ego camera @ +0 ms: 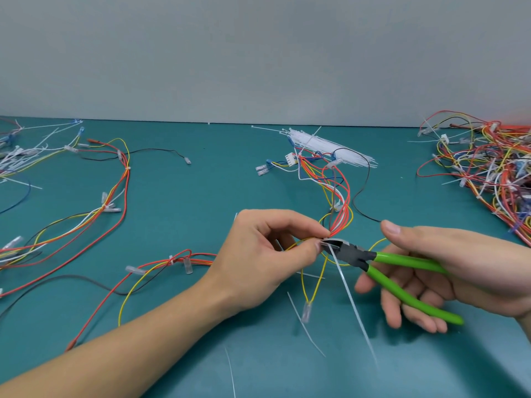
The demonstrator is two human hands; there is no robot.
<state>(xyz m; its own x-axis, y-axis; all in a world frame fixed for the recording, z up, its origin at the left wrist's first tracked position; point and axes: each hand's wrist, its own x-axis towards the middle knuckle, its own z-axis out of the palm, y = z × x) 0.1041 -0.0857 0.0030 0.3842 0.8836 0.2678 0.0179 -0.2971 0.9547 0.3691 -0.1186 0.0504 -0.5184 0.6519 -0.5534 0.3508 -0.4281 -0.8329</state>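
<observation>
The wire harness [340, 214] is a loose bunch of thin red, orange, yellow and white leads, plus one dark lead. It lies on the teal counter [178, 196] a little toward 4 o'clock from the middle of the view. From the pinch point the leads run toward 12 o'clock, up to a small white plug. A yellow loop with a clear sleeve drops toward 6 o'clock. A white cable tie [350, 300] circles the bunch, and its long thin tail slants toward 5 o'clock.

The left hand [258, 254] comes in from 8 o'clock with the forearm low over the counter and the wrist bent. Its grip is pressed together, thumb and forefinger pinching the leads right at the tie.

The right hand [459, 271] enters from 3 o'clock, palm turned up. It holds the cutters [356, 255] by their green handles, which are spread apart. Its fingers are loosely curled under the lower handle and its thumb is lifted clear. The dark nose of the cutters sits at the tie, touching the left fingertips.

A sheaf of spare ties [330, 147] lies toward 1 o'clock.
</observation>
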